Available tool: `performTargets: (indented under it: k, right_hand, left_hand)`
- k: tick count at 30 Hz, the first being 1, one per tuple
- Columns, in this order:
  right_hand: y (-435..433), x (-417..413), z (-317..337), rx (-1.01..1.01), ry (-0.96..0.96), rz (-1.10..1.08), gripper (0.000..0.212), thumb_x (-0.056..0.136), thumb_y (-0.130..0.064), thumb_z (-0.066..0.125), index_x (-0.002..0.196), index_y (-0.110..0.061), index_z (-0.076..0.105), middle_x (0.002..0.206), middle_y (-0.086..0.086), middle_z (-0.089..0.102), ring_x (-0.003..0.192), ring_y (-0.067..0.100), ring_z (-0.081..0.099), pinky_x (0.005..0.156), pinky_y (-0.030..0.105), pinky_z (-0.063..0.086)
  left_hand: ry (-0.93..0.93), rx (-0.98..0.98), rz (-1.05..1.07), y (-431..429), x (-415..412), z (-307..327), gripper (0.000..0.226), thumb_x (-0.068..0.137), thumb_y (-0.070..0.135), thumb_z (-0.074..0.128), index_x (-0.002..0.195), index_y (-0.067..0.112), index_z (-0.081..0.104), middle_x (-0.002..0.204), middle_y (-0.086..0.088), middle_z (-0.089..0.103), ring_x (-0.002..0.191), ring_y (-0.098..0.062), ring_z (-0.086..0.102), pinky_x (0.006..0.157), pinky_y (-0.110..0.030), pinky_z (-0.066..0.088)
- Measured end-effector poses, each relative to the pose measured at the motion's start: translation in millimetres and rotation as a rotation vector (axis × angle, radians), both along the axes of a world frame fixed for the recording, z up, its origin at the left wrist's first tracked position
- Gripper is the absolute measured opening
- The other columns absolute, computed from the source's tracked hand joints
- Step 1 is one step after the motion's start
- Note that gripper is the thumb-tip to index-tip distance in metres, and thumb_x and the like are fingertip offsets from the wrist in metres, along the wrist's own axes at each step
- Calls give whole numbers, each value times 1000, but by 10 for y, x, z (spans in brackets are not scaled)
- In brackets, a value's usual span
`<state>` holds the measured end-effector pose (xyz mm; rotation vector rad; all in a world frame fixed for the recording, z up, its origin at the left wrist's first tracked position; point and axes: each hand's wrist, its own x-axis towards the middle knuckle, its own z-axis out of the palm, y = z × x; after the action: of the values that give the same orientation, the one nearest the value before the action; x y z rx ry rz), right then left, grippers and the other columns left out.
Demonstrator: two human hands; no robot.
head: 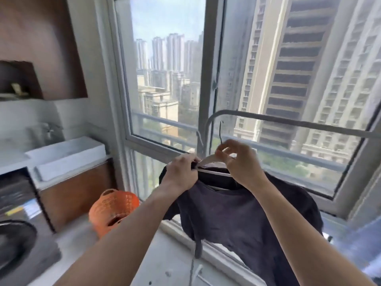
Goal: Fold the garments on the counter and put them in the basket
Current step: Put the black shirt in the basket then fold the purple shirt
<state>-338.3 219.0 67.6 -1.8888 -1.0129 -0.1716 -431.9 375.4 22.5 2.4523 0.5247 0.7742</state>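
A dark purple-grey shirt hangs on a pale hanger held up in front of the window. My left hand pinches the shirt's shoulder at the hanger's left arm. My right hand grips the hanger near its neck, just under the thin wire hook. An orange plastic basket with a handle stands on the pale floor, lower left of the shirt.
A metal drying rail runs behind the hanger in front of the window. A white sink counter and a washing machine stand at the left. A window sill runs below the shirt.
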Motion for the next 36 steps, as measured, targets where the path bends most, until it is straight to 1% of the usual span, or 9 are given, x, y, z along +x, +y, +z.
performTargets:
  k: [6,10,14,16,19,25,28,33,36]
  right_hand:
    - [1483,-1010,-103,-40,18,263,9,91,-28,68,86,-31,60,91,-9,69,85,4,61,68,20,42]
    - [2367,-1554,-274,-97,40,425,18,87,-30,74,86,-33,57,94,-13,67,90,-2,60,65,15,42]
    - [3344,-1970,-448,-102,64,533,24,89,-19,71,85,-29,50,87,-8,65,81,-3,58,58,9,42]
    - [3875,-2147,-515,-104,60,581,24,90,-20,69,83,-29,47,83,-11,68,79,-2,60,58,8,42]
    - [4772,-2386,-606,-103,77,662,19,90,-20,68,87,-23,50,74,-9,73,75,3,66,62,17,46]
    - [6553,-2678,-498,-137,64,761,16,87,-18,66,84,-23,51,71,-10,73,73,12,66,74,30,51]
    - [7406,-2843,-462,-185,47,751,13,89,-25,63,84,-24,51,74,2,72,70,22,55,65,12,37]
    - [8689,-3262,-563,-196,77,813,12,86,-20,66,85,-22,54,73,4,71,63,20,47,57,30,38]
    - [9383,-3472,-560,-161,104,827,15,82,-17,70,84,-15,56,70,12,65,61,18,41,58,32,35]
  left_hand:
    - [-16,-39,221,1241,-1435,-117,51,77,-10,44,110,20,68,108,-3,72,102,-20,64,83,-24,48]
    - [-46,-50,376,2031,-2151,-326,54,72,-10,43,100,28,70,101,4,73,101,-19,66,88,-33,53]
    - [35,-38,540,2820,-2723,-420,55,70,-8,47,103,30,70,109,12,72,110,-14,62,102,-39,44]
    - [68,-58,622,3317,-3024,-469,55,69,-7,48,101,31,69,108,12,71,109,-15,62,96,-37,47]
    - [142,-117,730,4188,-3430,-522,51,73,-7,48,102,28,70,110,6,70,105,-20,63,87,-32,51]
    - [250,-236,818,5820,-3993,-363,40,79,2,50,106,26,69,109,1,65,105,-23,60,92,-33,51]
    - [224,-301,891,6496,-4391,-349,39,82,3,49,103,29,69,110,-2,61,104,-23,61,91,-33,51]
    - [217,-446,906,7534,-5050,-443,38,84,-1,51,86,32,69,106,-4,66,92,-20,62,67,-26,46]
    - [102,-605,873,8219,-5402,-396,35,82,-9,55,86,20,73,95,-11,71,83,-23,64,66,-29,52]
